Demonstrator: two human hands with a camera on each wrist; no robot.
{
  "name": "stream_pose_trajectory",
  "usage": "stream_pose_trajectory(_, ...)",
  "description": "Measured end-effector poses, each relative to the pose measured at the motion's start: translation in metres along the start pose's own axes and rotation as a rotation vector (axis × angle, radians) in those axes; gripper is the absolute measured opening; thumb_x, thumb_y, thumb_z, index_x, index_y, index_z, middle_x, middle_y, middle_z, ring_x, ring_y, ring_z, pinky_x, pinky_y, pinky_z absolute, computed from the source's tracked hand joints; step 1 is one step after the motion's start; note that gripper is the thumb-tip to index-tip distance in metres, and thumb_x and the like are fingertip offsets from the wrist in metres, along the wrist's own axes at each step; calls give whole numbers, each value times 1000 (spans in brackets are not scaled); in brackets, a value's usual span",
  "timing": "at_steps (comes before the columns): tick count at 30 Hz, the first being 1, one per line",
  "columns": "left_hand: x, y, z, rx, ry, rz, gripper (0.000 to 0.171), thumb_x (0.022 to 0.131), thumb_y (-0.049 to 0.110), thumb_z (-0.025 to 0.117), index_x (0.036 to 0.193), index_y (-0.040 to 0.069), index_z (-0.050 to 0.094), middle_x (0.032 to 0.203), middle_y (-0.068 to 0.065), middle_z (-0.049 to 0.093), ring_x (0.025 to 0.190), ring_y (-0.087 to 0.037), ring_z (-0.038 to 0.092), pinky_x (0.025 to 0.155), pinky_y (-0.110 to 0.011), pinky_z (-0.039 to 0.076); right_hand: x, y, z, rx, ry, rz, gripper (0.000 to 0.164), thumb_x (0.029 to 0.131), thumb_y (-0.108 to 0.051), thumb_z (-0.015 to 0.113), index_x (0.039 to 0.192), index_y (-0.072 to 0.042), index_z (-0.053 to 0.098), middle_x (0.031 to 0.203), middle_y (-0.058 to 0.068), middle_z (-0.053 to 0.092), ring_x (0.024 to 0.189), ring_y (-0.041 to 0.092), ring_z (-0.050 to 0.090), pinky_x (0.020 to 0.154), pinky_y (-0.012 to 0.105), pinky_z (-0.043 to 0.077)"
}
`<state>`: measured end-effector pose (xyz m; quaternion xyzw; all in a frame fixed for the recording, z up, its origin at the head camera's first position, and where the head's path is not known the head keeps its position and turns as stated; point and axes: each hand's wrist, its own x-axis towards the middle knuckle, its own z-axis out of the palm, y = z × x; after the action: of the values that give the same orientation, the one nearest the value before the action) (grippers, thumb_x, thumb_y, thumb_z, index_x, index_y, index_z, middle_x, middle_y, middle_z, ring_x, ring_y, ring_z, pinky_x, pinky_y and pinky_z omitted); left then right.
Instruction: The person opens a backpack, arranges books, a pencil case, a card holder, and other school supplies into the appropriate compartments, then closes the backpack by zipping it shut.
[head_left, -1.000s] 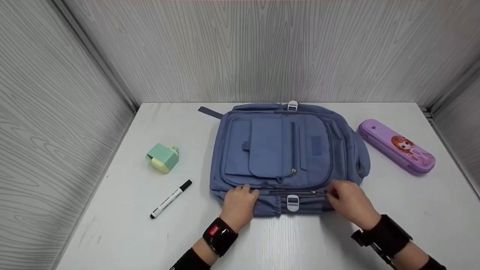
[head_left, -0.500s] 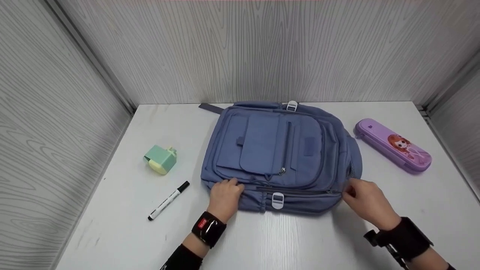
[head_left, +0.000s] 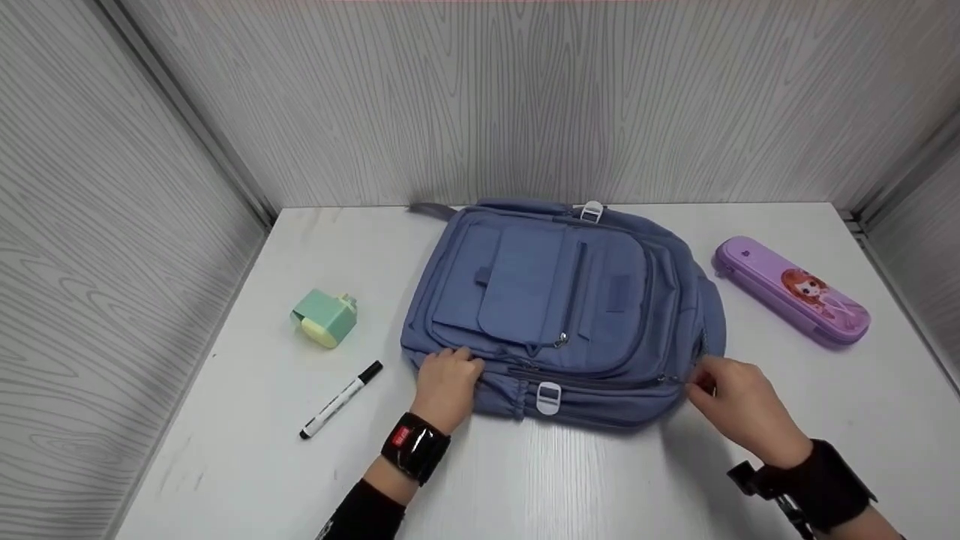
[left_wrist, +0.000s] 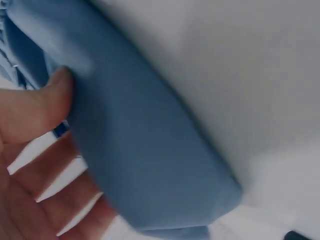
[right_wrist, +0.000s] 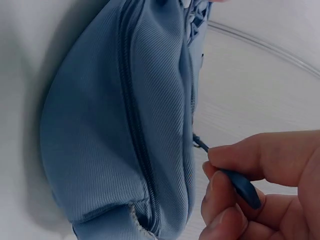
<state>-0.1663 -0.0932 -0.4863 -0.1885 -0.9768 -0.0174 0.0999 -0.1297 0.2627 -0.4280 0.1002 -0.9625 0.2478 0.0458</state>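
Note:
A blue backpack (head_left: 525, 285) lies front side up on the white table, its rounded top toward the right. My left hand (head_left: 448, 388) grips the near side of the bag close to its bottom; in the left wrist view the thumb presses the side cloth and the fingers reach over the front. My right hand (head_left: 739, 405) pinches a blue zipper pull (right_wrist: 241, 186) between thumb and fingers at the near right of the backpack. The pull's cord runs to the zipper slider (head_left: 663, 379), drawn taut.
A green and yellow plastic object (head_left: 325, 318) sits on the left of the table (head_left: 247, 450), with a white marker (head_left: 341, 399) nearer to me. On the right lies a purple pencil case (head_left: 792, 291). Wood-grained walls (head_left: 517, 97) stand around the table.
My right hand has moved right, drawing the zipper slider along the near side. The backpack has turned slightly and shifted left at its near edge, with my left hand moving along with it.

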Motion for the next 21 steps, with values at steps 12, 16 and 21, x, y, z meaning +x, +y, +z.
stream_pose_trajectory(12, 22, 101, -43, -12, -5, 185, 20, 81, 15, 72, 101, 19, 74, 94, 4, 70, 84, -16, 61, 75, -29, 49, 1, -12, 5, 56, -5, 9, 11, 83, 0, 67, 78, -9, 65, 68, -1, 62, 59, 1, 47, 57, 22, 40)
stream_pose_trajectory(16, 27, 135, -33, -1, -13, 230, 19, 87, 24, 70, 105, 21, 73, 95, 6, 69, 83, -13, 60, 71, -26, 47, 1, -15, 7, 70, 1, 7, 12, 83, 1, 66, 77, -9, 65, 66, -1, 61, 58, 1, 46, 56, 22, 40)
stream_pose_trajectory(21, 34, 161, -15, 75, 17, 217, 22, 87, 26, 69, 108, 21, 72, 97, 8, 68, 84, -10, 61, 71, -24, 48, 2, -17, 10, 74, 6, -14, 14, 83, 2, 66, 76, -10, 64, 65, -1, 60, 57, 0, 47, 56, 21, 41)
